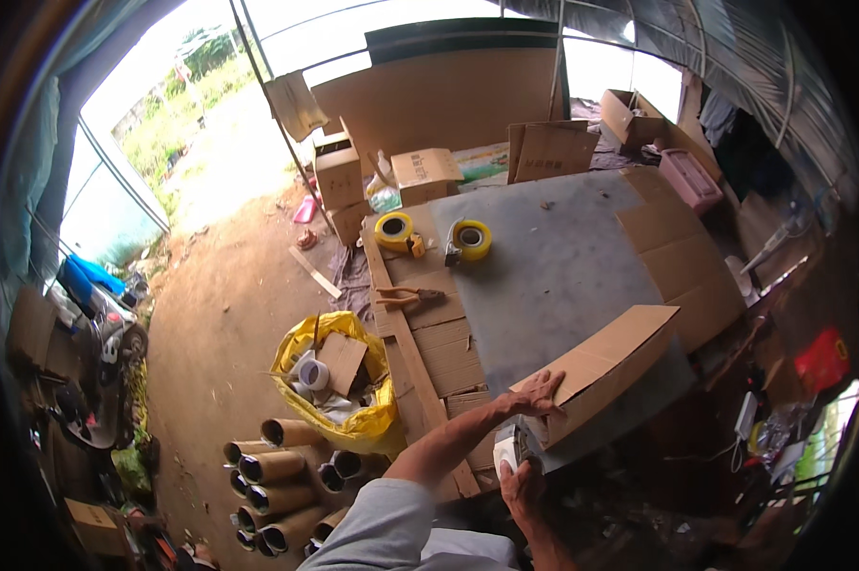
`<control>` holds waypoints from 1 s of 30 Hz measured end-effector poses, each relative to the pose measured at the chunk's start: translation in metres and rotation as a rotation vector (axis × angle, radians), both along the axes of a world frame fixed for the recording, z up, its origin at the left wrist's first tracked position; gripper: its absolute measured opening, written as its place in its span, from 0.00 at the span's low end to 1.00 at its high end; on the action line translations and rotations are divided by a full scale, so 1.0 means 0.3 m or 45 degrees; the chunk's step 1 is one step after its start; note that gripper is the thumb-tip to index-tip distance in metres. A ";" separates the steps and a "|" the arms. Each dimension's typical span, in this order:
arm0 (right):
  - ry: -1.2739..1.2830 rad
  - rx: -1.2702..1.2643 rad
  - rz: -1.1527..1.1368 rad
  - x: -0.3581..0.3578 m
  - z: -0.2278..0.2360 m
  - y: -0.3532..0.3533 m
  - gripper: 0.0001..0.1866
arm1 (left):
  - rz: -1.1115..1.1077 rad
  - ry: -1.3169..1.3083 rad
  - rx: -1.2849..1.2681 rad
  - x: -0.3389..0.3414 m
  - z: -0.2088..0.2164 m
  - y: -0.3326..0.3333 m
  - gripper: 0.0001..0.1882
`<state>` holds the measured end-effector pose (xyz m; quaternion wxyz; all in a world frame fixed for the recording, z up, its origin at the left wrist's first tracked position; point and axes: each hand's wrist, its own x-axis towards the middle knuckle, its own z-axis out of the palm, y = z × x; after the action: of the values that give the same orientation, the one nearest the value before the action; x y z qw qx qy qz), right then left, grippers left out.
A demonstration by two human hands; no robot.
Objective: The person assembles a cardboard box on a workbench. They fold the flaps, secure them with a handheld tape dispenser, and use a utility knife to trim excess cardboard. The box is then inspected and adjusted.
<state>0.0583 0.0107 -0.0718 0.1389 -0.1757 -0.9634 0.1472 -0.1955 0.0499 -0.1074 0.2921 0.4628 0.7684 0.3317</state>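
Observation:
A long, closed cardboard box (605, 366) lies slantwise over the near right edge of the grey-topped table (553, 266). My left hand (541, 395) rests on the box's near end, palm down with the fingers spread. Just below that end, my right hand (520, 485) is closed around a white and grey block-shaped tool (510, 449); its exact kind is hard to make out. The tool is close to the box's end face, but whether they touch cannot be seen. Farther off on the table are two yellow tape rolls, one on the left (393, 228) and one with a metal dispenser (470, 240).
Pliers (412, 297) lie on cardboard along the table's left side, beside a wooden strip (405, 352). A yellow sack (377, 419) of scraps stands left of the table, above several cardboard tubes (275, 466). Flattened cardboard (681, 257) covers the right side; a pink bin (691, 181) sits beyond.

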 end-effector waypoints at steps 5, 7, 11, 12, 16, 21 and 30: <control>-0.243 -0.064 -0.144 -0.007 0.028 -0.017 0.23 | 0.042 -0.070 -0.036 0.033 0.054 0.005 0.66; -0.287 -0.224 -0.247 -0.029 0.037 -0.015 0.23 | 0.037 -0.079 -0.110 0.054 0.114 0.001 0.65; -0.291 -0.234 -0.319 -0.020 0.038 -0.036 0.23 | 0.020 -0.235 -0.234 0.060 0.222 0.012 0.60; -0.262 -0.228 -0.310 -0.031 0.042 -0.038 0.24 | 0.089 -0.225 -0.303 0.070 0.238 0.023 0.59; -0.290 -0.161 -0.336 -0.064 0.061 -0.077 0.24 | 0.259 -0.094 -0.416 0.148 0.284 0.039 0.55; -0.089 -0.076 -0.223 -0.041 0.066 -0.063 0.25 | 0.277 -0.037 -0.293 0.160 0.145 0.082 0.41; -0.056 -0.250 -0.294 -0.045 0.104 -0.006 0.24 | 0.079 0.099 -0.298 0.099 0.269 0.071 0.66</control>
<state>0.0446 0.0089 -0.0406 0.1160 -0.3011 -0.9206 0.2200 -0.1659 0.0710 -0.0266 0.3038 0.4142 0.8266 0.2302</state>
